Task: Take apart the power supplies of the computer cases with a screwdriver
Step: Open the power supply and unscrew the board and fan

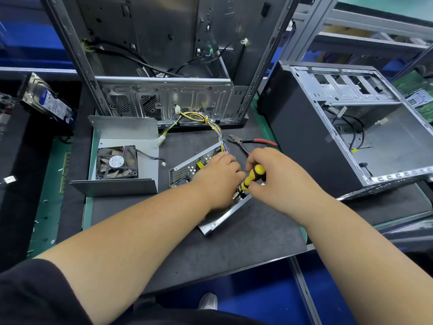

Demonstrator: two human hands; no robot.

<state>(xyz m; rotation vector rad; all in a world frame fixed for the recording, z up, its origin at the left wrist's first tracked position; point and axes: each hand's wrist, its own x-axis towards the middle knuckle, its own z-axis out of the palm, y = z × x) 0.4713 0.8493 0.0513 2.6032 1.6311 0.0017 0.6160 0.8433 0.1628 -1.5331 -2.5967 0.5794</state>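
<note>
Cover with fan (117,161) is already off, sitting well left of the grip. Right hand (269,174) is wrapped round the yellow screwdriver (254,177), left hand (218,177) steadying the power supply (194,165) underneath, probably board screws left.

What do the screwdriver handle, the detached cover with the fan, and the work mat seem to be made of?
Screwdriver handle: probably hard plastic with rubbery grip zones, judging by its glossy yellow and black bands.
Cover: thin sheet metal, likely steel, dull grey with sharp folded edges.
Fan: black plastic frame, dusty blades.
Mat: matte dark grey, perhaps rubber; no glare.
</note>
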